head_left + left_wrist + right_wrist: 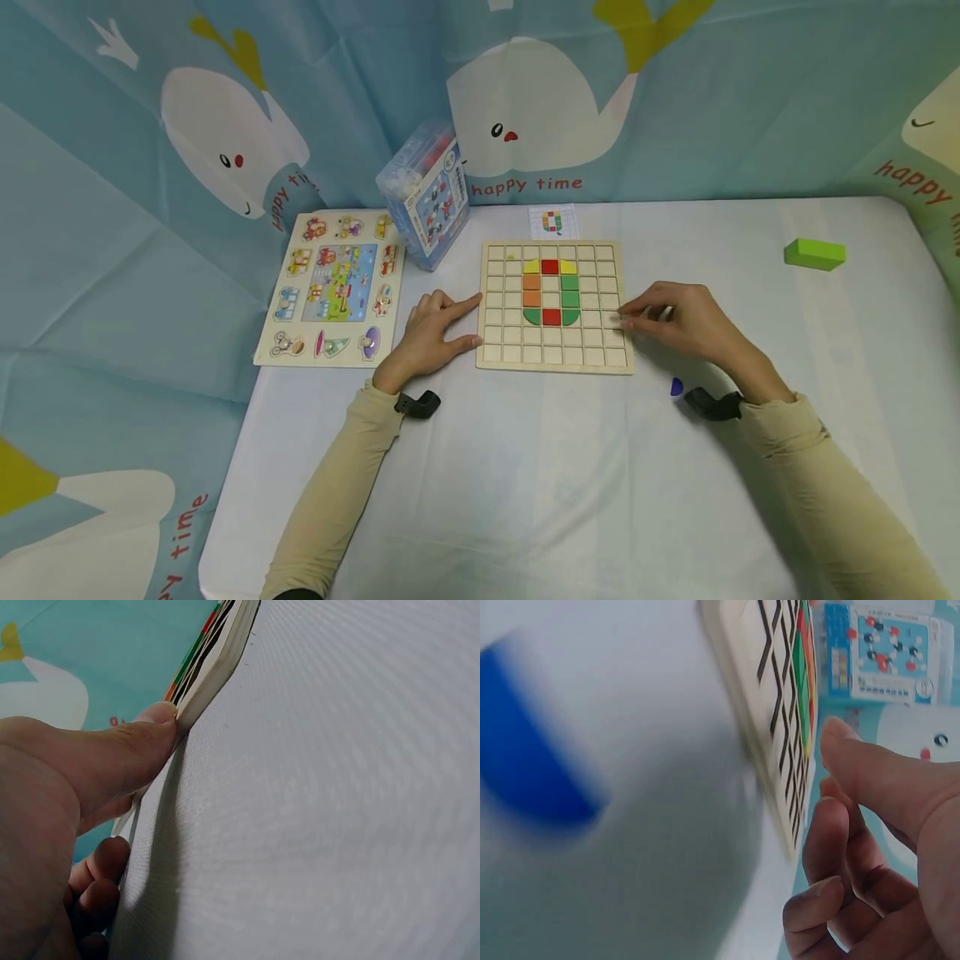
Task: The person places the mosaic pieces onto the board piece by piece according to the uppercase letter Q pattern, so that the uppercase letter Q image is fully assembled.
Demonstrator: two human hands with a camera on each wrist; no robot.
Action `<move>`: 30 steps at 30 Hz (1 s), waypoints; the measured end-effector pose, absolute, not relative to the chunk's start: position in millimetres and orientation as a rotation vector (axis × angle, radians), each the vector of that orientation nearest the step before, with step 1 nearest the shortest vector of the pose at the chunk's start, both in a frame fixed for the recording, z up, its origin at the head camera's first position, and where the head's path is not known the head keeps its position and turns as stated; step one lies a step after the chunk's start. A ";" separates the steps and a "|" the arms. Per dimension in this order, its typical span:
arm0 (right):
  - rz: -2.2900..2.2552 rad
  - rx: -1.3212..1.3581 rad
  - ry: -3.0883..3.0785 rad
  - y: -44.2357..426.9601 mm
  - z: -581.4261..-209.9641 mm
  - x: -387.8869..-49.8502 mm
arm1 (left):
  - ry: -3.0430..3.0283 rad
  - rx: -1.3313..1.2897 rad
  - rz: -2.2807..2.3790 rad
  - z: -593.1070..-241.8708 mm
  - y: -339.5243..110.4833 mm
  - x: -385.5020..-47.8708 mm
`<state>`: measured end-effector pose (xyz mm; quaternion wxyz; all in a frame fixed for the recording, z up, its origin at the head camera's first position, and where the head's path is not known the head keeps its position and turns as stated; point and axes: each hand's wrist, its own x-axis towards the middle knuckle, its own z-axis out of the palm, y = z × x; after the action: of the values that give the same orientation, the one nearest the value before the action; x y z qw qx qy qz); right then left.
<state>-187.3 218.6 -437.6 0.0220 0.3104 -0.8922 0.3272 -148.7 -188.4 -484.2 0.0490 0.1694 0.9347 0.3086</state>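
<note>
A square wooden grid board (555, 357) lies on the white table, its cells partly filled with red, yellow, orange and green pieces that form a ring. My left hand (429, 333) touches the board's left edge with extended thumb and index finger; the thumb (142, 742) meets the corner in the left wrist view. My right hand (678, 317) is at the board's right edge. Its fingers are bent loosely, and no piece shows between thumb and fingertips in the right wrist view. A blue rounded piece (677, 387) lies on the table near the right wrist, blurred in the right wrist view.
A small pattern card (553, 222) lies behind the board. To the left are a picture puzzle board (337, 343) and a clear plastic box (427, 196) of parts. A green block (815, 254) sits at the far right. A printed curtain (712, 125) hangs behind the table.
</note>
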 end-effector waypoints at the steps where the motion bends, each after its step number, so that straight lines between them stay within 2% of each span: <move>1: 1.000 0.953 -2.773 225.9 -436.1 -184.5 | 2.850 0.517 0.944 -484.1 -188.4 -148.8; 7: 0.979 0.933 -2.855 263.5 -429.8 -164.8 | 2.851 0.507 0.949 -483.9 -187.7 -149.1; 13: 1.078 1.059 -2.926 284.5 -435.8 -143.2 | 2.844 0.504 0.947 -483.8 -187.1 -148.4; 19: 1.193 1.106 -2.916 289.1 -446.3 -128.5 | 2.843 0.505 0.955 -483.8 -187.9 -148.5; 30: 0.942 1.037 -2.923 280.9 -450.2 -120.7 | 2.834 0.503 0.961 -483.6 -187.5 -148.2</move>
<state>-120.7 280.9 -450.2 -0.0497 0.3195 -0.9007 0.2902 -148.2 -187.5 -483.6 0.0535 0.1655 0.9326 0.3163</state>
